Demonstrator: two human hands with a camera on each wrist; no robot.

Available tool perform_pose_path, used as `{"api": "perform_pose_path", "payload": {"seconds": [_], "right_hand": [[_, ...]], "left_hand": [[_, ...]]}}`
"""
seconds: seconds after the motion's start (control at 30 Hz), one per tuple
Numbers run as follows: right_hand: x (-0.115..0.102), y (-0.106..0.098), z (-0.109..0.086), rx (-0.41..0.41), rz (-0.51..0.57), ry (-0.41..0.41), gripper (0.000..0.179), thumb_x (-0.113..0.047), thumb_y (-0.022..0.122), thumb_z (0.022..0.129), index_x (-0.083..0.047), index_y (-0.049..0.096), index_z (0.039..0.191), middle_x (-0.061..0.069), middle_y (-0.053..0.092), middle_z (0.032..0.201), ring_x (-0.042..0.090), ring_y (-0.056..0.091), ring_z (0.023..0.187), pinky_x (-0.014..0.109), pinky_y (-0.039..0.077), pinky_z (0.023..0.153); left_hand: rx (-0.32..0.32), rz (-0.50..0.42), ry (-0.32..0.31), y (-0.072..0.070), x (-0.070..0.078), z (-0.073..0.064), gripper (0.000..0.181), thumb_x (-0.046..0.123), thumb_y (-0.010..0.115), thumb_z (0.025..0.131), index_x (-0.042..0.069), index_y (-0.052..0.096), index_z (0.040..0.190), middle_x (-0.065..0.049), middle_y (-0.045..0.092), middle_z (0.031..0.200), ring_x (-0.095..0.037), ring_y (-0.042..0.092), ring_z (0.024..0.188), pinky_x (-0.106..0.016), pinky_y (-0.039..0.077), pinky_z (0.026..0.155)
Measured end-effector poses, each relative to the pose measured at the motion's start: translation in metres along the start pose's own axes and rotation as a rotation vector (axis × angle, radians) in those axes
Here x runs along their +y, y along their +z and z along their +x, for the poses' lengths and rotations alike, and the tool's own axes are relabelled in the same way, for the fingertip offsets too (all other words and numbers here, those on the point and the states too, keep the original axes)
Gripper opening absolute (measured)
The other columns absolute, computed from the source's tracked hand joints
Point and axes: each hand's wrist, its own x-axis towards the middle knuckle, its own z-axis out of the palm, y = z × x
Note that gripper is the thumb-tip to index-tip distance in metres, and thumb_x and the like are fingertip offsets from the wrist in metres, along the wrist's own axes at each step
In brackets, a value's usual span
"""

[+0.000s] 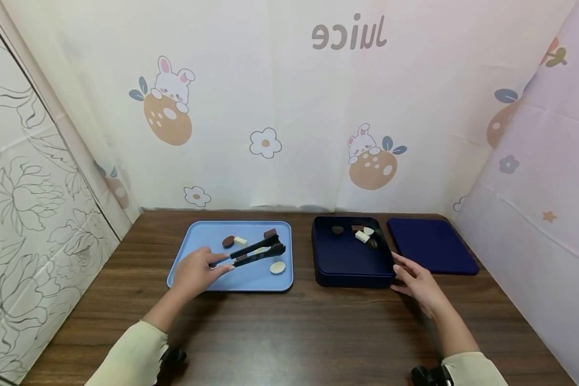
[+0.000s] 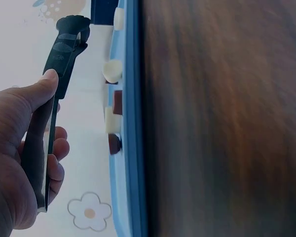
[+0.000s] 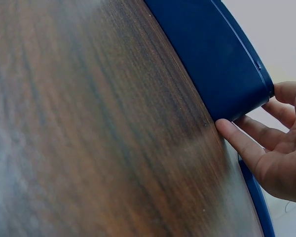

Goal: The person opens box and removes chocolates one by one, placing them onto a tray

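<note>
My left hand [image 1: 193, 274] grips a pair of tongs [image 1: 258, 257] with black ends, held above a light blue tray [image 1: 195, 238]. In the left wrist view the tongs [image 2: 61, 57] stand clear of the tray, and nothing shows clearly between their tips. Several chocolates lie on the tray, among them a round brown one [image 1: 228, 242], a white block [image 1: 240, 241] and a white oval [image 1: 277, 267]. My right hand [image 1: 422, 287] touches the near right corner of a dark blue box [image 1: 354, 280] with extended fingers. Inside it are several chocolates, including a white block [image 1: 362, 236].
A flat dark blue lid [image 1: 431, 244] lies right of the box. Tray, box and lid rest on a brown wooden table [image 1: 289, 332]. Behind the table hangs a printed white curtain [image 1: 289, 107], and patterned curtains line both sides.
</note>
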Motion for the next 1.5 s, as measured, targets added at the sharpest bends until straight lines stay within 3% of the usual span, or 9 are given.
{"api": "perform_pose_path", "payload": {"seconds": [0.27, 0.6, 0.83, 1.23, 1.5], "right_hand": [[0.002, -0.001, 0.002, -0.001, -0.004, -0.002, 0.065, -0.033, 0.047, 0.104, -0.007, 0.019, 0.156, 0.029, 0.022, 0.15, 0.044, 0.028, 0.132, 0.037, 0.052, 0.088], [0.002, -0.002, 0.002, 0.005, -0.007, 0.001, 0.065, -0.033, 0.048, 0.104, -0.006, 0.02, 0.156, 0.027, 0.027, 0.147, 0.035, 0.037, 0.123, 0.036, 0.052, 0.088], [0.0, -0.002, 0.001, 0.004, -0.013, -0.001, 0.064, -0.031, 0.047, 0.105, -0.006, 0.019, 0.156, 0.029, 0.025, 0.148, 0.037, 0.035, 0.125, 0.037, 0.052, 0.088], [0.0, -0.001, 0.001, 0.001, -0.001, -0.004, 0.064, -0.03, 0.047, 0.105, -0.005, 0.019, 0.156, 0.029, 0.022, 0.15, 0.041, 0.031, 0.129, 0.037, 0.052, 0.088], [0.001, 0.0, 0.001, -0.009, 0.014, -0.006, 0.063, -0.029, 0.046, 0.105, -0.005, 0.018, 0.156, 0.029, 0.013, 0.155, 0.045, 0.025, 0.134, 0.037, 0.052, 0.088]], "left_hand": [[0.008, 0.031, 0.013, -0.002, -0.017, -0.022, 0.042, 0.044, 0.077, 0.082, 0.016, 0.076, 0.112, 0.005, 0.04, 0.065, -0.012, 0.033, 0.054, -0.027, 0.027, 0.045], [0.019, 0.088, 0.058, -0.006, -0.033, -0.042, 0.036, 0.039, 0.08, 0.08, 0.017, 0.078, 0.108, 0.01, 0.041, 0.067, -0.008, 0.031, 0.052, -0.026, 0.025, 0.043], [-0.009, 0.116, 0.061, -0.008, -0.038, -0.044, 0.038, 0.042, 0.079, 0.079, 0.017, 0.078, 0.108, 0.011, 0.042, 0.066, -0.007, 0.033, 0.051, -0.026, 0.027, 0.043], [-0.102, 0.06, -0.032, -0.009, -0.038, -0.042, 0.049, 0.052, 0.075, 0.081, 0.018, 0.075, 0.115, 0.005, 0.044, 0.068, -0.012, 0.037, 0.058, -0.028, 0.03, 0.047], [-0.085, 0.025, -0.042, -0.011, -0.034, -0.04, 0.048, 0.051, 0.075, 0.082, 0.021, 0.074, 0.119, 0.005, 0.045, 0.068, -0.011, 0.04, 0.057, -0.029, 0.032, 0.046]]}}
